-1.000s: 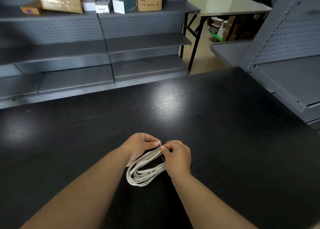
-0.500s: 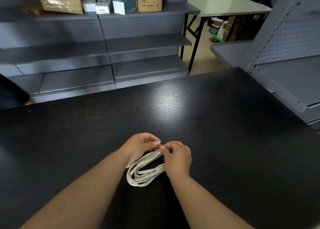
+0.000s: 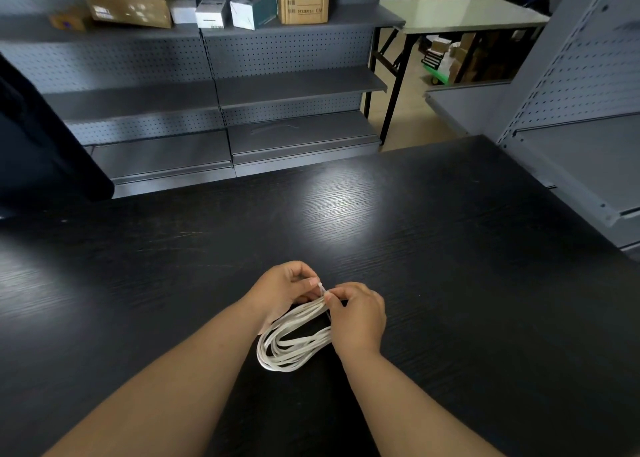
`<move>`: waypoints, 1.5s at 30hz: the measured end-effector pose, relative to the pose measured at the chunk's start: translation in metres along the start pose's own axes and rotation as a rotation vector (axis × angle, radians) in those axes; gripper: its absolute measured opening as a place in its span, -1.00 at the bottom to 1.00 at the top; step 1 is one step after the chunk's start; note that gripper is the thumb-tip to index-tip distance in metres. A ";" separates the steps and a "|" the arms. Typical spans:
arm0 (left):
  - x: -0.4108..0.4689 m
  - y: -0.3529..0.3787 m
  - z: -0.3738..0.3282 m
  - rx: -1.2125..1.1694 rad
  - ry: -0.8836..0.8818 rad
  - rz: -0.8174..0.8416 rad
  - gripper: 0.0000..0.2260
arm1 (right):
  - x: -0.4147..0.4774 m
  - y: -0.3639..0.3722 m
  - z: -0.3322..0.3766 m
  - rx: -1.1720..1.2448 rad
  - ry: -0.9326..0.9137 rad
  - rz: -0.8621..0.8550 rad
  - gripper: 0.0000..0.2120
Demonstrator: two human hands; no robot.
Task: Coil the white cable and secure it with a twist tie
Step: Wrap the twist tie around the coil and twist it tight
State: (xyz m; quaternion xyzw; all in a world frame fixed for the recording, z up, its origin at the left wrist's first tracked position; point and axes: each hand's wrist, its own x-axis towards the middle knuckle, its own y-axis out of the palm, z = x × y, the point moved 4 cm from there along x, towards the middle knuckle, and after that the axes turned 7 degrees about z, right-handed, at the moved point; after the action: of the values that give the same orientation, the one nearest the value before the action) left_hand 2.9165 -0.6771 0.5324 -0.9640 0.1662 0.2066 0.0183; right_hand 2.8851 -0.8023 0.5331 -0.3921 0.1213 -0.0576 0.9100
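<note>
Barely shifted, fingers of left hand [image 3: 283, 291] and right hand [image 3: 361, 315] pinch the twist tie [image 3: 321, 287] on the looped white cable [image 3: 289, 347].

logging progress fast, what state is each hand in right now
Left hand: closed, gripping the gathered top of the coiled flat white cable.
Right hand: closed, pinching the small white twist tie at the coil's top.

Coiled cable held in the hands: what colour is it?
The coiled cable is plain white, best seen in the head view against the black table.
</note>
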 end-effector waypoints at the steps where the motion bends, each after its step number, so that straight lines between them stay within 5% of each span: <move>1: 0.000 0.000 0.000 0.004 0.001 -0.002 -0.89 | 0.000 0.000 0.000 0.000 -0.001 0.002 -0.88; 21: 0.004 -0.003 0.011 -0.062 -0.149 0.005 -0.92 | -0.001 0.000 0.001 0.006 0.011 -0.006 -0.88; 36: 0.003 0.010 0.008 0.253 -0.163 -0.330 -0.95 | -0.001 -0.001 0.001 -0.031 0.003 -0.016 -0.86; 45: -0.003 0.016 0.013 0.071 -0.081 -0.319 -0.91 | 0.001 -0.001 -0.001 -0.012 -0.004 0.011 -0.84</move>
State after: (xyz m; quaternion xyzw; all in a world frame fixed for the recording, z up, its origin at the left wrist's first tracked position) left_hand 2.9038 -0.6903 0.5226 -0.9678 0.0174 0.2338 0.0917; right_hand 2.8854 -0.8038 0.5327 -0.3972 0.1221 -0.0509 0.9082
